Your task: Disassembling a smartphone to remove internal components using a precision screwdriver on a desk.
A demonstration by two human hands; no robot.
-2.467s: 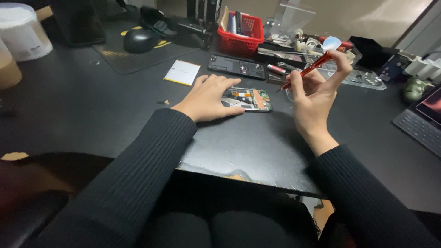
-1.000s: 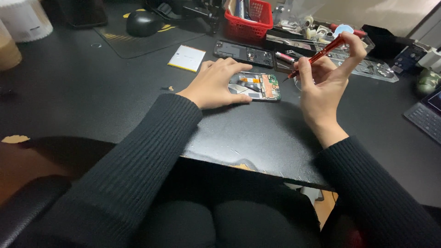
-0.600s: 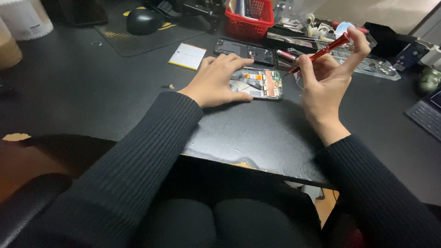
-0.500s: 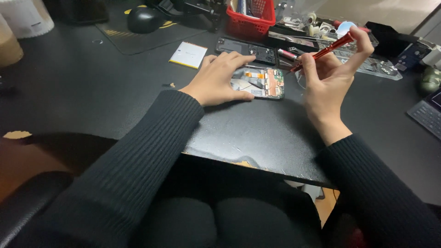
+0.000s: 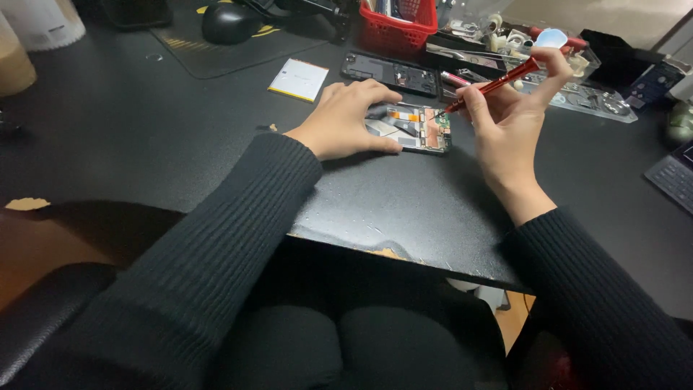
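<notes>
An opened phone [image 5: 422,128] with its inner boards showing lies on the black desk [image 5: 144,144]. My left hand [image 5: 343,119] rests flat on its left half, fingers spread over the edge, holding it down. In my right hand [image 5: 509,115] I grip a thin red screwdriver [image 5: 498,83], tilted, with its tip down at the phone's top right corner.
Behind the phone lie a black phone back frame [image 5: 390,72], a white flat battery [image 5: 298,78], a red basket [image 5: 399,22], a mouse [image 5: 227,22] on a mat, and a clear tray with small parts [image 5: 577,94]. A keyboard corner [image 5: 675,177] sits at the right. The desk's front edge is chipped.
The screwdriver tip has come down from above the phone to its top right corner. My left hand stays on the phone. The view has shifted slightly.
</notes>
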